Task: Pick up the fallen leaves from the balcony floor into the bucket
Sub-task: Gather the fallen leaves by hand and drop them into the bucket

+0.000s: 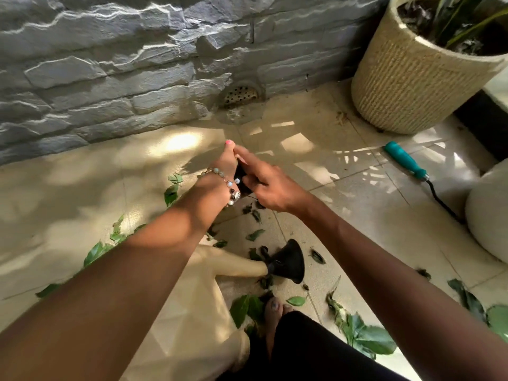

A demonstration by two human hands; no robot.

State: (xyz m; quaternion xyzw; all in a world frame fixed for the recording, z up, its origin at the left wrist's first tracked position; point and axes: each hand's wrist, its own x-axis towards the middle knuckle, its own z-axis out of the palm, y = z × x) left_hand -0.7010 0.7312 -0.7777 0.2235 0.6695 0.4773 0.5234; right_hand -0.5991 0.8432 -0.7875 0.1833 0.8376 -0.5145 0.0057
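A grey rough-stone wall [110, 64] fills the upper left, meeting a beige tiled balcony floor [316, 166] patched with sunlight. No brand, label or writing can be read on anything in view. At upper right stands a rope-wrapped planter [406, 86] holding a plant; a white rounded pot [489, 213] sits at the right edge. A beige watering can [209, 298] lies low in the centre, its black rose head [290, 261] pointing right.

Both forearms reach forward over the floor. The left hand [224, 167], wearing a beaded bracelet [229, 188], and the right hand [268, 184] meet around a small dark object [242, 180]; what it is cannot be told. The right hand's grip is curled against it; whether the left hand's grip is clamped on it cannot be told.

The fallen leaves [360, 334] lie scattered on the floor, thickest at lower right and beside the watering can. A teal-handled tool [406, 160] lies near the planter. A round drain grate [240, 96] sits at the wall's foot. Bare toes [275, 309] show below.
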